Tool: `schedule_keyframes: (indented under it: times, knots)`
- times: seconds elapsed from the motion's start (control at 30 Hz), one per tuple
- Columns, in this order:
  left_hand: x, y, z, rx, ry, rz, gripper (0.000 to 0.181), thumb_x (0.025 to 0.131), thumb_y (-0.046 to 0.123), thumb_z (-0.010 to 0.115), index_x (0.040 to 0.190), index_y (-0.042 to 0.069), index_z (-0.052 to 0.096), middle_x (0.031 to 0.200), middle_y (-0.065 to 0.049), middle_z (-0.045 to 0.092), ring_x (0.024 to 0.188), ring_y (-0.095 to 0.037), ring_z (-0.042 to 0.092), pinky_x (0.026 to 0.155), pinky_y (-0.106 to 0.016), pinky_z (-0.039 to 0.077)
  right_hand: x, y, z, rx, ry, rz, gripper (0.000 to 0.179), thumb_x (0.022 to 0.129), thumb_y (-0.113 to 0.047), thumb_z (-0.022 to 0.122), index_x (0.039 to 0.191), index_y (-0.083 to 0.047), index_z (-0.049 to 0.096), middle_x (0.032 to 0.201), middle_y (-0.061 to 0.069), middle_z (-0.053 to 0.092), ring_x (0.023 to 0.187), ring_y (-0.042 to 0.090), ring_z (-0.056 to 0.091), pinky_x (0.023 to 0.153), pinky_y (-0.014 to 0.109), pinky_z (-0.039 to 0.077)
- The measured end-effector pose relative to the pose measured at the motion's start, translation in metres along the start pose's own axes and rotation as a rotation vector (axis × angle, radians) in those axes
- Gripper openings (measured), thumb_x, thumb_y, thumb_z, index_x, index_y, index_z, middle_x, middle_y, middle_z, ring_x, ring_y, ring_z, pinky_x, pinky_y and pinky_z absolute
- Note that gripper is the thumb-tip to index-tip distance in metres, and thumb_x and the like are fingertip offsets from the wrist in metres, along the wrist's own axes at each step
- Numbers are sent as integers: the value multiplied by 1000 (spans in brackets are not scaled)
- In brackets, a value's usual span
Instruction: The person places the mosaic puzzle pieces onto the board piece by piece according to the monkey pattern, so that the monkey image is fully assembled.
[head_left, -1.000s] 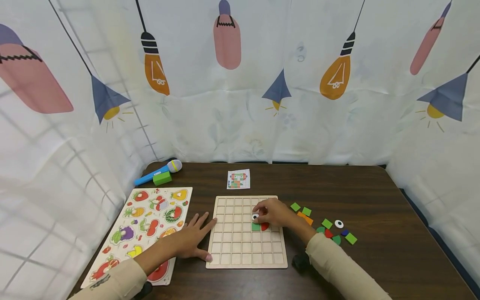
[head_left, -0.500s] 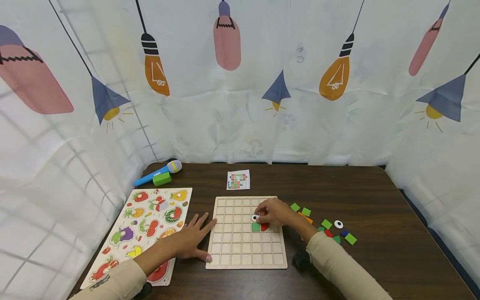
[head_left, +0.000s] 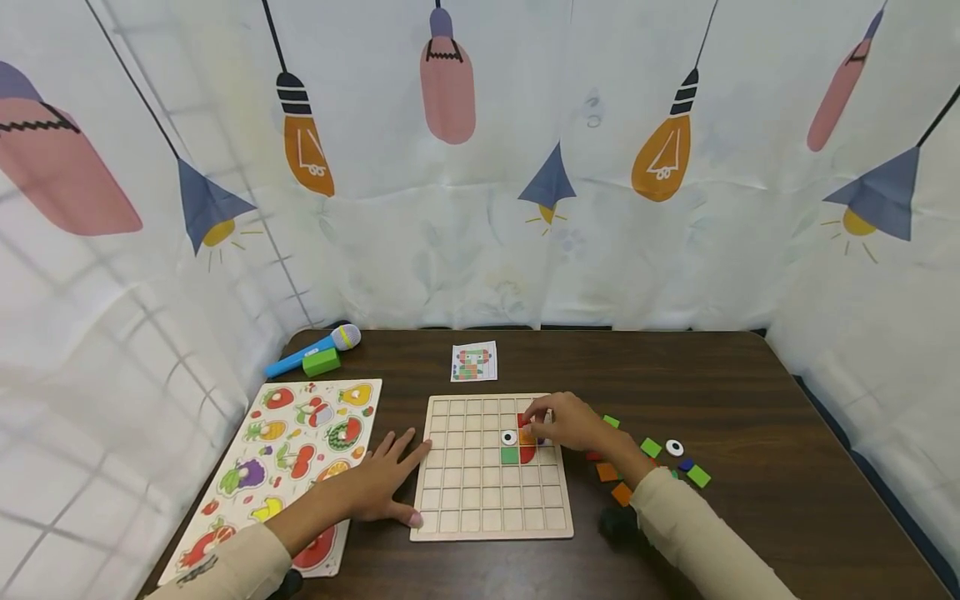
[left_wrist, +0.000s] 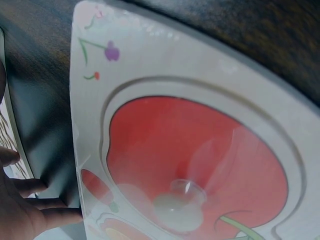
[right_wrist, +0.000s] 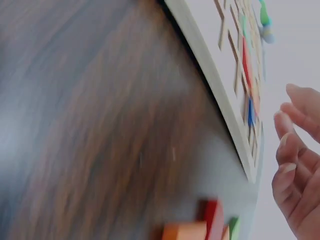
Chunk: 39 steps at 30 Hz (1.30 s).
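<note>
A light wooden grid board [head_left: 468, 500] lies flat on the table. My left hand [head_left: 377, 489] is spread at its left edge, with fingertips and thumb right at the rim. At the board's upper right, my right hand [head_left: 568, 423] hovers with bent fingers, and nothing shows between them in the right wrist view. Beside its fingertips sits a white round piece with a black dot [head_left: 509, 438] in a cell. Below that lies a green square [head_left: 510, 456], with a red piece [head_left: 527, 454] beside it. A blue piece [right_wrist: 250, 111] is partly hidden by the hand in the head view.
Loose pieces lie right of the board, including orange blocks [head_left: 606, 472], a white ring [head_left: 674, 448] and a green square [head_left: 699, 476]. A fruit puzzle [head_left: 251, 496] lies left. Behind are a toy microphone [head_left: 315, 352], a green block [head_left: 321, 362] and a pattern card [head_left: 474, 362].
My right hand has shifted a little right, off the white round piece, which stays in its cell. Orange and red pieces beside it have come into view. My left hand stays put.
</note>
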<state>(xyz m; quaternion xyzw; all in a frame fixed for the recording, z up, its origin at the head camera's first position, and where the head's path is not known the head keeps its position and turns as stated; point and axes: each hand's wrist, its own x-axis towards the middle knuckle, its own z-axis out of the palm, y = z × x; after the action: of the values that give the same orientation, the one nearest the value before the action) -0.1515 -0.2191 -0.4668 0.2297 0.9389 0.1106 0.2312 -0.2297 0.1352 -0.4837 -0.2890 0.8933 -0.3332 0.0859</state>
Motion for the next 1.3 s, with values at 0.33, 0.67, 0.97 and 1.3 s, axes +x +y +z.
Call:
schedule_keyframes:
  times: [0.33, 0.67, 0.97, 1.3]
  knots:
    - [0, 0, -1, -2, -7, -4, 108, 78, 66, 73, 160, 15, 24, 164, -26, 15, 148, -57, 14, 107, -74, 29, -50, 35, -48, 8, 89, 80, 19, 97, -27, 68, 108, -12, 75, 90, -6, 68, 70, 8, 54, 62, 24, 49]
    - [2, -1, 0, 24, -9, -27, 107, 77, 68, 72, 160, 18, 25, 165, -23, 17, 148, -56, 16, 109, -72, 31, -98, 76, -70, -37, 86, 152, 24, 92, -27, 74, 110, -11, 75, 94, -5, 68, 73, 3, 52, 62, 24, 46]
    - [1, 0, 2, 24, -7, -25, 108, 77, 68, 72, 160, 18, 25, 165, -24, 16, 148, -56, 15, 108, -72, 31, -130, 94, -83, -76, 18, 169, 30, 90, -29, 76, 114, -11, 75, 104, 1, 67, 71, 3, 47, 61, 24, 42]
    - [2, -2, 2, 30, -12, -34, 107, 76, 69, 72, 160, 20, 25, 165, -23, 16, 149, -55, 16, 108, -72, 31, -136, 97, -82, -61, 15, 162, 35, 90, -31, 76, 118, -10, 75, 99, -1, 61, 78, 2, 49, 64, 23, 44]
